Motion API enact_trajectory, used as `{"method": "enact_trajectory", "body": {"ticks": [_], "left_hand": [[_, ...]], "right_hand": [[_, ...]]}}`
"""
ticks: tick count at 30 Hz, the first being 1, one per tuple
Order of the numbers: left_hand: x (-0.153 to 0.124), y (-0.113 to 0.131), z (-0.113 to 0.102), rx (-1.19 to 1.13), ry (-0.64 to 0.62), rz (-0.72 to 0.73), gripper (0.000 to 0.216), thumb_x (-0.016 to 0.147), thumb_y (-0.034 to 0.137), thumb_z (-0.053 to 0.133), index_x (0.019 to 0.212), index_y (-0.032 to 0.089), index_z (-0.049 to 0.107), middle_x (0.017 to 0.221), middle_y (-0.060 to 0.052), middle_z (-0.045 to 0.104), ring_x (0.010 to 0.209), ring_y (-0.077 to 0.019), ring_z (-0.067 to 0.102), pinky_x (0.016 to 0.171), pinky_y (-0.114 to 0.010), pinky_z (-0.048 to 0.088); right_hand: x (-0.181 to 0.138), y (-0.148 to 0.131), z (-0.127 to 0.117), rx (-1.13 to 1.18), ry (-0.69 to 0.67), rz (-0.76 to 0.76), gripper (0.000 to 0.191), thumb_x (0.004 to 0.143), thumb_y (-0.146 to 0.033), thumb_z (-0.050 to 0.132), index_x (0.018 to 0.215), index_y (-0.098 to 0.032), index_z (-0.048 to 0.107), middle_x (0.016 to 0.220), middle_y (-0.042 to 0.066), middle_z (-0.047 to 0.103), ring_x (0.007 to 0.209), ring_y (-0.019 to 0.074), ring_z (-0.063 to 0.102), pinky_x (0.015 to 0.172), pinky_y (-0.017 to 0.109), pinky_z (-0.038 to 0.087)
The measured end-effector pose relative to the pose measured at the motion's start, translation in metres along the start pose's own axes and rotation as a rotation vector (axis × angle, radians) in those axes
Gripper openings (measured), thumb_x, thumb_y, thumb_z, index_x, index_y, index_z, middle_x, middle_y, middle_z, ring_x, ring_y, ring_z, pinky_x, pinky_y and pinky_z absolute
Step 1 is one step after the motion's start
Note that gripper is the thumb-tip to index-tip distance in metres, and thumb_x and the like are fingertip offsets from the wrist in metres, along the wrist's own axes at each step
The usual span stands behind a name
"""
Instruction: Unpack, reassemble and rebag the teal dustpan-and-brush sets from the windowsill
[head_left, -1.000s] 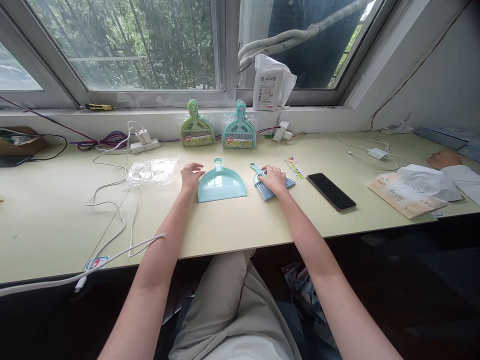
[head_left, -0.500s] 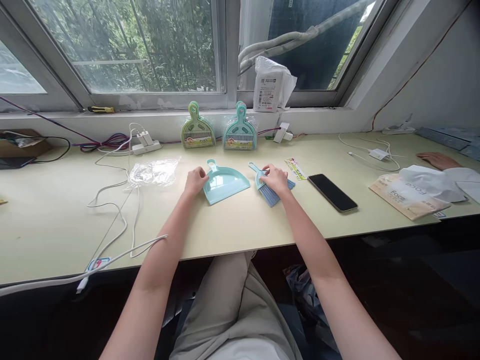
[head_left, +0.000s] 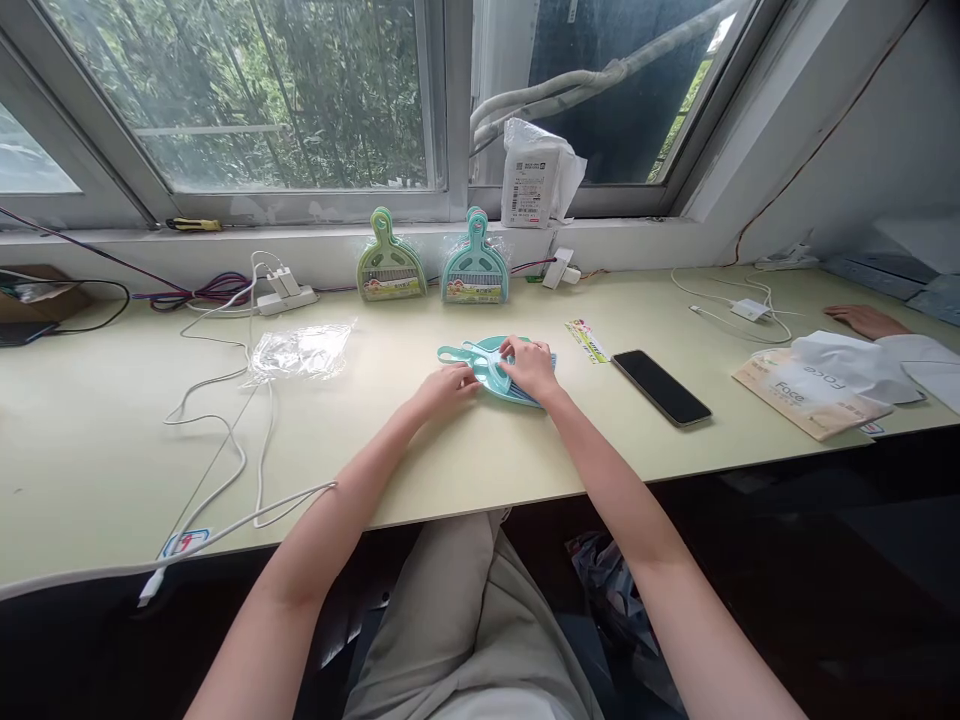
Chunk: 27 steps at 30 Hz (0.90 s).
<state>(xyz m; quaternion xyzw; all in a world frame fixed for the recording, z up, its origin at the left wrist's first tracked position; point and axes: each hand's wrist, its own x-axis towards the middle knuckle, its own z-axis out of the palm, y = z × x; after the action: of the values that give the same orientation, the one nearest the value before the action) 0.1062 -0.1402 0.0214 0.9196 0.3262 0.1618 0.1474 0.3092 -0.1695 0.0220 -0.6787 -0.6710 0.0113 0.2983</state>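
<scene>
The light-blue dustpan (head_left: 489,378) lies on the table with its handle pointing left. On top of it rests a matching hand brush (head_left: 478,350), its blue bristles partly covered by my fingers. My right hand (head_left: 529,368) is closed over the brush from above. At the near left side of the dustpan, my left hand (head_left: 448,388) has its fingers curled against the rim, with the fingertips partly hidden.
Behind stand a green wrapped dustpan set (head_left: 390,270) and a blue one (head_left: 475,270). Clear plastic wrap (head_left: 300,350) and white cables lie left. A printed card (head_left: 587,341), phone (head_left: 661,387) and tissue pack (head_left: 817,385) lie right, near another person's hand (head_left: 866,321).
The dustpan has turned and shifted right, so its handle now points left. My right hand has brought the brush left onto it. My left hand has moved right.
</scene>
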Motion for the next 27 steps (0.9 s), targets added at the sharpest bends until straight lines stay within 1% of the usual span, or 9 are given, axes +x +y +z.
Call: {"method": "enact_trajectory", "body": {"ticks": [3, 6, 8, 10, 13, 16, 19, 24, 27], "left_hand": [[-0.001, 0.003, -0.003, 0.065, -0.005, 0.107, 0.023, 0.09, 0.036, 0.045, 0.086, 0.02, 0.062, 0.092, -0.005, 0.063, 0.08, -0.0173, 0.058, 0.069, -0.028, 0.044], [-0.003, -0.005, -0.011, 0.202, 0.141, 0.144, 0.017, 0.086, 0.025, 0.053, 0.1, 0.021, 0.063, 0.106, -0.008, 0.062, 0.099, -0.0223, 0.057, 0.083, -0.034, 0.046], [-0.004, -0.015, -0.016, 0.261, 0.265, 0.11, 0.032, 0.081, 0.021, 0.06, 0.113, 0.022, 0.059, 0.122, -0.011, 0.058, 0.115, -0.0277, 0.051, 0.094, -0.042, 0.042], [-0.004, -0.026, -0.018, 0.217, 0.307, 0.049, 0.044, 0.077, 0.017, 0.063, 0.12, 0.022, 0.056, 0.13, -0.012, 0.054, 0.12, -0.029, 0.049, 0.098, -0.045, 0.041], [-0.003, -0.039, -0.013, 0.004, 0.241, 0.006, 0.041, 0.076, 0.014, 0.061, 0.117, 0.021, 0.057, 0.119, -0.009, 0.061, 0.105, -0.0228, 0.059, 0.091, -0.037, 0.047], [-0.001, -0.039, -0.005, -0.108, 0.223, 0.028, 0.041, 0.076, 0.017, 0.061, 0.117, 0.021, 0.057, 0.111, -0.007, 0.064, 0.096, -0.0199, 0.062, 0.085, -0.032, 0.05], [-0.001, -0.03, -0.003, -0.046, 0.208, 0.057, 0.043, 0.078, 0.019, 0.06, 0.121, 0.024, 0.055, 0.114, -0.006, 0.063, 0.098, -0.0207, 0.062, 0.084, -0.032, 0.049], [-0.003, -0.019, -0.004, 0.138, 0.191, 0.024, 0.033, 0.082, 0.018, 0.054, 0.113, 0.028, 0.06, 0.112, -0.003, 0.064, 0.099, -0.0201, 0.063, 0.077, -0.029, 0.051], [-0.003, -0.018, -0.004, 0.225, 0.195, 0.043, 0.034, 0.081, 0.013, 0.052, 0.111, 0.027, 0.061, 0.116, -0.004, 0.064, 0.107, -0.0205, 0.059, 0.078, -0.029, 0.052]], "right_hand": [[-0.001, -0.003, 0.001, 0.039, -0.028, -0.07, 0.013, 0.078, -0.02, 0.06, 0.09, -0.024, 0.057, 0.092, 0.002, 0.072, 0.091, 0.0222, 0.064, 0.103, 0.046, 0.025], [-0.002, -0.006, 0.001, 0.06, -0.048, -0.109, 0.011, 0.079, -0.022, 0.06, 0.089, -0.023, 0.058, 0.095, 0.002, 0.072, 0.094, 0.0228, 0.064, 0.105, 0.048, 0.022], [-0.003, -0.007, 0.001, 0.08, -0.057, -0.127, 0.009, 0.079, -0.022, 0.06, 0.089, -0.023, 0.059, 0.095, 0.002, 0.072, 0.095, 0.0231, 0.063, 0.106, 0.048, 0.021], [-0.003, -0.008, 0.003, 0.105, -0.066, -0.149, 0.009, 0.08, -0.023, 0.06, 0.089, -0.024, 0.059, 0.095, 0.002, 0.072, 0.096, 0.0232, 0.063, 0.106, 0.049, 0.021], [-0.003, -0.008, 0.006, 0.129, -0.07, -0.174, 0.01, 0.08, -0.023, 0.06, 0.09, -0.024, 0.06, 0.096, 0.001, 0.072, 0.097, 0.0233, 0.063, 0.107, 0.049, 0.021], [-0.002, -0.007, 0.008, 0.142, -0.075, -0.195, 0.01, 0.08, -0.023, 0.06, 0.09, -0.024, 0.06, 0.098, 0.001, 0.072, 0.099, 0.0235, 0.063, 0.106, 0.049, 0.022], [-0.001, -0.004, 0.008, 0.14, -0.087, -0.209, 0.01, 0.08, -0.023, 0.059, 0.09, -0.024, 0.062, 0.099, 0.001, 0.072, 0.101, 0.0239, 0.062, 0.106, 0.049, 0.024], [0.0, -0.002, 0.008, 0.152, -0.092, -0.206, 0.01, 0.079, -0.024, 0.06, 0.089, -0.024, 0.063, 0.098, 0.001, 0.072, 0.099, 0.0234, 0.062, 0.104, 0.047, 0.027], [-0.001, -0.004, 0.006, 0.135, -0.09, -0.202, 0.011, 0.079, -0.024, 0.061, 0.089, -0.024, 0.063, 0.097, 0.001, 0.072, 0.098, 0.0229, 0.062, 0.101, 0.045, 0.031]]}}
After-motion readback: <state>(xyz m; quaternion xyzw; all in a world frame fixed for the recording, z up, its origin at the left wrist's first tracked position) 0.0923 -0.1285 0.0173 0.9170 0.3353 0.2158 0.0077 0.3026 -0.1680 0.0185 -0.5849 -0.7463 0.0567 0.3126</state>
